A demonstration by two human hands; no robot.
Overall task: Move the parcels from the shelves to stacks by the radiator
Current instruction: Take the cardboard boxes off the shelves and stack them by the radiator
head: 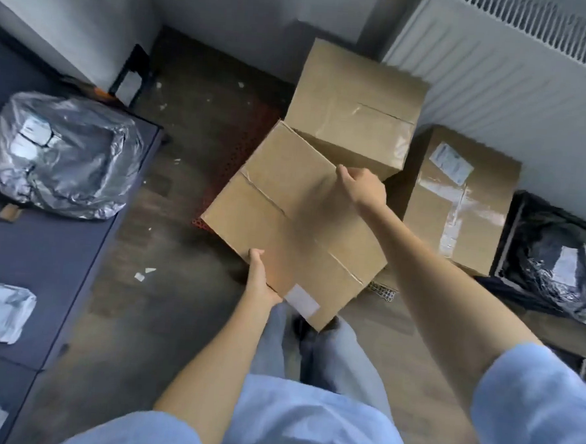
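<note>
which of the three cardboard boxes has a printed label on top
The box farthest right, below the radiator. It carries a white printed label near its far corner. The held box has only a blank white patch, and the middle box shows only tape.

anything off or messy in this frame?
White scraps litter the wooden floor left of the held box. That box sits skewed relative to the box by the radiator. No visible damage.

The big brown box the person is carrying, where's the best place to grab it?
On two opposite edges, as here: the left hand grips the near edge of the carried box, the right hand the far edge. It is wide with flat, taped faces and no handles, so holding both sides keeps it steady.
</note>
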